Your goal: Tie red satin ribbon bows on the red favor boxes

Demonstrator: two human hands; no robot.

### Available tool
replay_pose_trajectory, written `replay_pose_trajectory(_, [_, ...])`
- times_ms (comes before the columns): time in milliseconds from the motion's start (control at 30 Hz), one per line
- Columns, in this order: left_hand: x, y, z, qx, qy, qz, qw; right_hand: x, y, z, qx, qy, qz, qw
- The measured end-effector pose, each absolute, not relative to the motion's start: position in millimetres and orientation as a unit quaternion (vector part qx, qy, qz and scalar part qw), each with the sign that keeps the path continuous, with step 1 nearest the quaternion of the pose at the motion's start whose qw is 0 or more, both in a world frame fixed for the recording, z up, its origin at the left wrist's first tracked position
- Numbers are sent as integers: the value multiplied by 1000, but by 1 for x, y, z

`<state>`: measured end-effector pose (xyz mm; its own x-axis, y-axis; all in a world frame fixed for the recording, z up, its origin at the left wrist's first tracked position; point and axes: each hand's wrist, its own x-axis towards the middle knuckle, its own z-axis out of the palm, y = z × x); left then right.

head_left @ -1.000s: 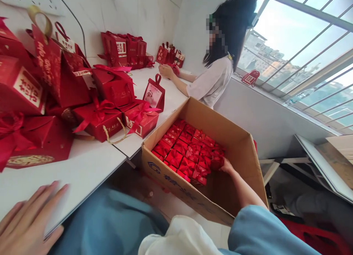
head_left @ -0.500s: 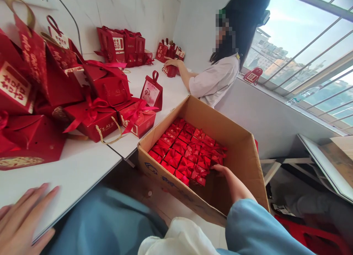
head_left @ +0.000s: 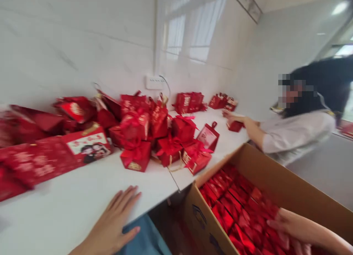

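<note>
My left hand lies on the white table, its fingers spread and nothing in it. Down in the cardboard box, my right hand rests against the small red gift boxes packed in rows. Its fingers look apart, though blur and the frame's lower edge hide part of them. Red ribbon bows top many of these small boxes. On the table beyond my left hand stand a red box with a bow and another beribboned box with a gold cord near it.
Red gift bags and boxes line the wall side of the table. A long red package with a cartoon couple lies at the left. Across the cardboard box, a co-worker's hand touches a small red box. A socket strip is on the wall.
The view has swung left and up, bringing in more of the table and wall. My left hand still lies on the table. My right hand remains inside the cardboard box.
</note>
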<state>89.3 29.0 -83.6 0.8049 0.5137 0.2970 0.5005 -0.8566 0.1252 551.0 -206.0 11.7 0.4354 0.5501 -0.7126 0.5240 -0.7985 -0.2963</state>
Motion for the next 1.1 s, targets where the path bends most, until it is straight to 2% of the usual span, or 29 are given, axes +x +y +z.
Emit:
replay_pose_trajectory(67, [92, 23, -67, 938, 300, 150, 90, 527, -174, 39, -825, -368, 427, -40])
replay_pose_trajectory(133, [95, 14, -49, 908, 351, 160, 163, 495, -141, 66, -793, -454, 403, -44])
replay_pose_trajectory(200, [95, 5, -32, 875, 386, 192, 222, 459, -108, 89, -758, -561, 334, -10])
replay_pose_trajectory(267, [87, -1, -19, 847, 409, 245, 235, 418, -77, 102, -704, -657, 269, 0])
replay_pose_trajectory(367, [51, -4, -10, 806, 447, 352, 162, 350, -40, 105, -614, -748, 248, -45])
replay_pose_trajectory(533, [-41, -5, -7, 685, 517, 507, -86, 247, -4, 95, -477, -836, 259, -81])
replay_pose_trajectory(633, [-92, -6, -10, 582, 568, 554, -179, 200, 7, 89, -431, -854, 280, -87])
replay_pose_trajectory(700, [-123, -5, -16, 524, 614, 564, -175, 174, 9, 83, -408, -860, 298, -76])
replay_pose_trajectory(900, [-188, 12, -41, 500, 713, 491, 11, 132, -7, 47, -343, -842, 416, -42])
replay_pose_trajectory(1000, [-199, 20, -49, 539, 700, 469, 12, 140, -16, 30, -349, -809, 470, -57])
replay_pose_trajectory(1100, [-204, 25, -54, 564, 689, 454, -18, 164, -23, 21, -407, -782, 471, -25])
